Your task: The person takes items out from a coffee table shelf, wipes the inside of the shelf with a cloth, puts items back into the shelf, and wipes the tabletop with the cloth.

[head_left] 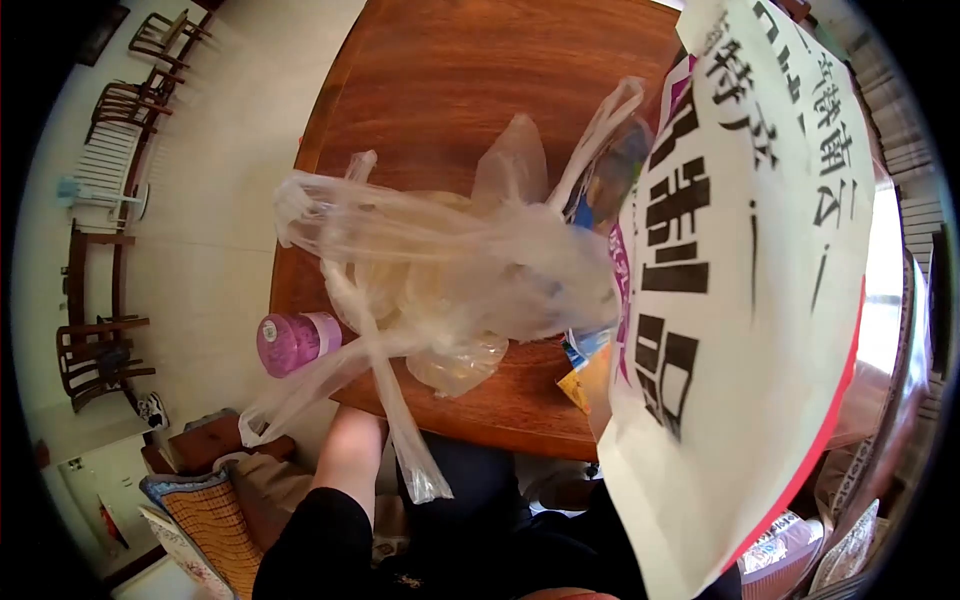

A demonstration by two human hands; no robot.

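My left forearm [351,447] reaches up to the near table edge. The left hand beyond it is hidden behind thin, clear plastic bags [440,265], so its fingers do not show. These crumpled bags lie over the tabletop, with loose handles hanging past its edge. A large white printed sack [760,330], with black characters and a red border, stands upright in the right foreground. Of my right hand nothing can be seen; the sack covers that side. A purple-pink jar [290,345] lies beside the plastic bags at the table's left edge.
The brown wooden table [480,60] spans the middle. Colourful packets [582,375] show partly between the plastic bags and the sack. Wooden chairs [100,360] line the left side, near a pale blue fan [75,190]. Shiny packages [790,545] sit at lower right.
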